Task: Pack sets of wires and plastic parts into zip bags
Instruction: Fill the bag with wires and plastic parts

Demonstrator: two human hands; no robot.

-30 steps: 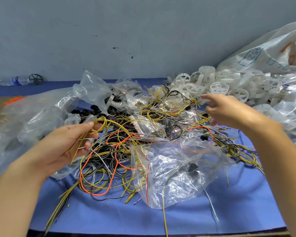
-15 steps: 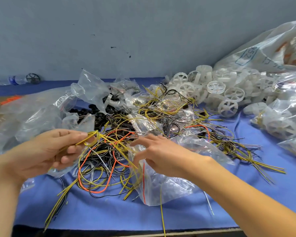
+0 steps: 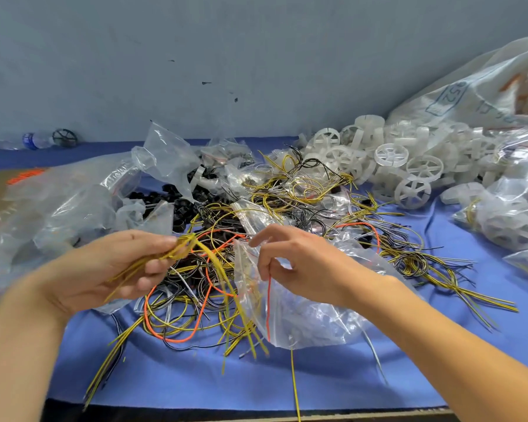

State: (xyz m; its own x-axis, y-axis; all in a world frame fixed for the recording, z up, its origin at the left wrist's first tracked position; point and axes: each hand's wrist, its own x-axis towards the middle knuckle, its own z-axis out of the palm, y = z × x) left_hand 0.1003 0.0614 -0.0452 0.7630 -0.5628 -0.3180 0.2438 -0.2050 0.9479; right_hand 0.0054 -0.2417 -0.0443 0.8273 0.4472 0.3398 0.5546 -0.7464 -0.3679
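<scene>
Writing: the big sack at far right carries blue print; "52" in a box can be made out, the rest is unreadable.
Bottle: a bottle lies far left by the wall, its blue label too small to read.
Left hand: the left hand is raised at near left, palm turned inward, fingers pinched on a bundle of yellow wires that droops to the right.
Right hand: the right hand is at centre, wrist bent, thumb and fingers gripping the mouth of a clear zip bag with a red seal line.
Wire pile: a pile of wires sits mid-table on the blue cloth.
Plastic wheels: white wheels are heaped far right.
</scene>
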